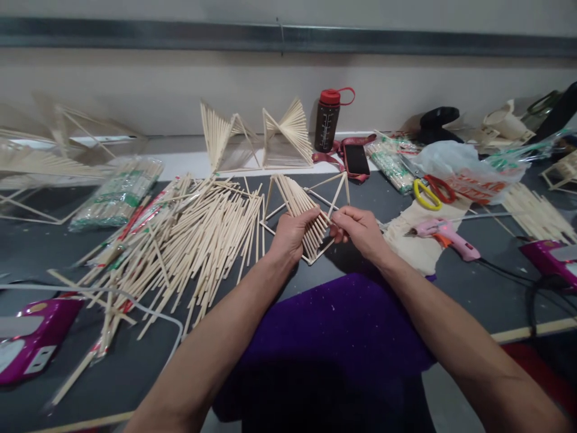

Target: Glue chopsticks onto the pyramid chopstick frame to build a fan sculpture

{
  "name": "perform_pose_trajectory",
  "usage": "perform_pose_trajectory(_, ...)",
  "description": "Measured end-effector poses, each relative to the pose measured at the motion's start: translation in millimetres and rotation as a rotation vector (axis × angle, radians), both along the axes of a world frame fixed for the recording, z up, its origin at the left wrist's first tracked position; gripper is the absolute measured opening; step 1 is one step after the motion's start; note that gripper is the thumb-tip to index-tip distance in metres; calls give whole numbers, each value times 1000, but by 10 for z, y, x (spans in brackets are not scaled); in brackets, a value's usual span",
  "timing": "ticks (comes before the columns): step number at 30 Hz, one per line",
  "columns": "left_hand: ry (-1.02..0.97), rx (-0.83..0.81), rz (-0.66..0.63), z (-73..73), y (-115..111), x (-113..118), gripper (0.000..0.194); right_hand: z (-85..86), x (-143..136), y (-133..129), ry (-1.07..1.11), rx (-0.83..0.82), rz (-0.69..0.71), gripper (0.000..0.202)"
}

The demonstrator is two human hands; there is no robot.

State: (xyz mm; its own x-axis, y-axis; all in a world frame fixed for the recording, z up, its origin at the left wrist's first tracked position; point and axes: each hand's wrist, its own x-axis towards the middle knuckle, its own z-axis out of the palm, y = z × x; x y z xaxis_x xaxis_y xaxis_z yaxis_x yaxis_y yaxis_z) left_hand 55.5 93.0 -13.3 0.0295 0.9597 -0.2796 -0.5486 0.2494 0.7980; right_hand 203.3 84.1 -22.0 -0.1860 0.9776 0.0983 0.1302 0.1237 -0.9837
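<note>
A wooden stick structure [295,195], a fan of sticks on a thin frame, stands on the dark table in front of me. My left hand [293,233] is closed on the left side of its fanned sticks, thumb on top. At the right edge of the fan, my right hand [356,228] pinches with thumb and fingers at the stick ends; what lies between the fingertips is too small to make out. Loose sticks [202,240] are heaped to the left. A pink glue gun [446,234] lies on a cloth [412,234] at the right.
Two finished-looking stick structures [288,135] stand at the back beside a bottle [327,120] and a phone [356,159]. Scissors [426,193] and a plastic bag [473,171] lie right. Magenta power strips [40,337] sit at both sides; a white cable [135,304] crosses the left.
</note>
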Motion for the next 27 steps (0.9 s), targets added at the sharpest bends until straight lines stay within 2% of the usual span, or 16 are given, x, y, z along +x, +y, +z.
perform_pose_trajectory(13, 7, 2, 17, -68, 24, 2, 15, 61, -30, -29, -67, -24, -11, 19)
perform_pose_trajectory(22, -34, 37, 11, -93, 20, 1, 17, 20, -11, -22, -5, -23, 4, 26)
perform_pose_trajectory(27, -29, 46, 52, -111, 29, 8, 19, 4, -34, -25, 4, 11, -6, 18)
